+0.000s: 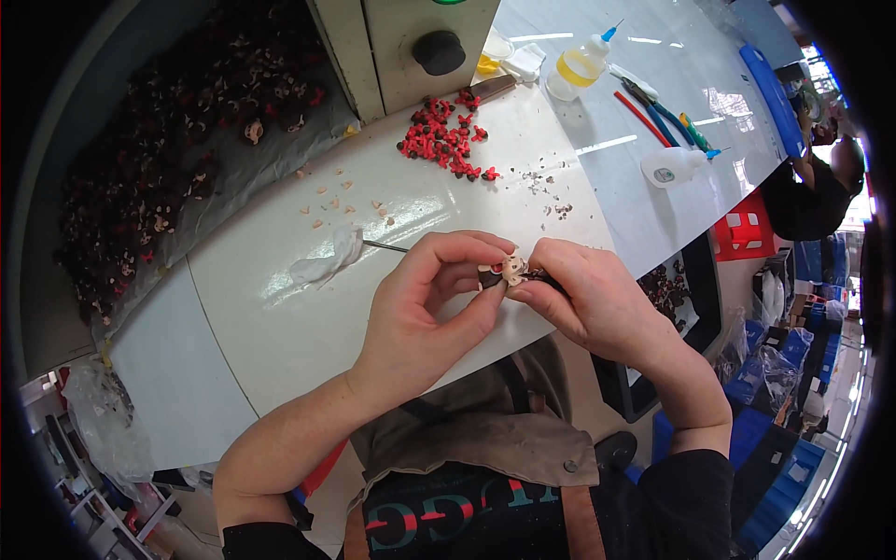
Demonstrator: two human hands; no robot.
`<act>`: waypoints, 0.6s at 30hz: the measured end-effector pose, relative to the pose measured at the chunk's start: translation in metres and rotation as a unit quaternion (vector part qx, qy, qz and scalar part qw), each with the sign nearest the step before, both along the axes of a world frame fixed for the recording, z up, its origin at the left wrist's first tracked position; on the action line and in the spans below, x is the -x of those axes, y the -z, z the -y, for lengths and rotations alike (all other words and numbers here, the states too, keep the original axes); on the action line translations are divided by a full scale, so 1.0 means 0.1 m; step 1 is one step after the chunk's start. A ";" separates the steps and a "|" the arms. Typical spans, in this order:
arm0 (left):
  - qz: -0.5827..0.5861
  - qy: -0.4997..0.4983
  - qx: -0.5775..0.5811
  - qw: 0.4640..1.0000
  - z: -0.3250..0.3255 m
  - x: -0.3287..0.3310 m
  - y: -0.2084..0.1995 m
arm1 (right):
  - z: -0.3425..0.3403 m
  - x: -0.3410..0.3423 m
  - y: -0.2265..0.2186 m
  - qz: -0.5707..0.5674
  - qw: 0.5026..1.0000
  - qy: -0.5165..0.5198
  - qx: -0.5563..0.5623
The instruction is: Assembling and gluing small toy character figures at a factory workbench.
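Above the table's near edge, my left hand (420,313) pinches a small figurine (511,270) between thumb and fingertips. The figurine has a pale head and a dark brown and red body. My right hand (597,294) is closed against the figurine's right side. A small dark piece shows between its thumb and fingers, mostly hidden, so its kind cannot be made out. Left of my left hand, a crumpled white cloth (331,257) lies beside a thin dark rod (385,246). Beyond my hands sits a pile of small red and black parts (446,136).
A large bin of dark parts (187,187) stands at the left, next to a machine with a black knob (439,53). Bottles (577,70), pliers (653,107) and tiny pale scraps (347,196) lie across the table. At the right is a black tray (639,397).
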State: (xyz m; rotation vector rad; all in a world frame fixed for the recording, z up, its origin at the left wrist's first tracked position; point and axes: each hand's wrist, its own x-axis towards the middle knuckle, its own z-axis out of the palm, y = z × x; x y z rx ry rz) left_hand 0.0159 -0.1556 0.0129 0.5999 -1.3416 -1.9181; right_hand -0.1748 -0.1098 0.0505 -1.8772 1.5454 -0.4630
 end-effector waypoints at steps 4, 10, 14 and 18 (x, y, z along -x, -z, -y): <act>0.012 -0.002 -0.001 1.000 0.00 -0.01 -0.01 | 0.01 0.00 0.00 -0.001 1.000 -0.001 0.002; 0.001 -0.005 0.007 1.000 0.00 -0.01 0.00 | 0.01 -0.02 0.00 0.007 1.000 0.001 0.009; -0.004 -0.007 0.011 1.000 0.01 -0.01 -0.01 | 0.02 -0.02 0.00 0.008 1.000 0.002 -0.003; 0.000 -0.006 0.011 1.000 0.01 -0.01 0.00 | 0.02 -0.02 0.01 0.009 1.000 0.001 -0.002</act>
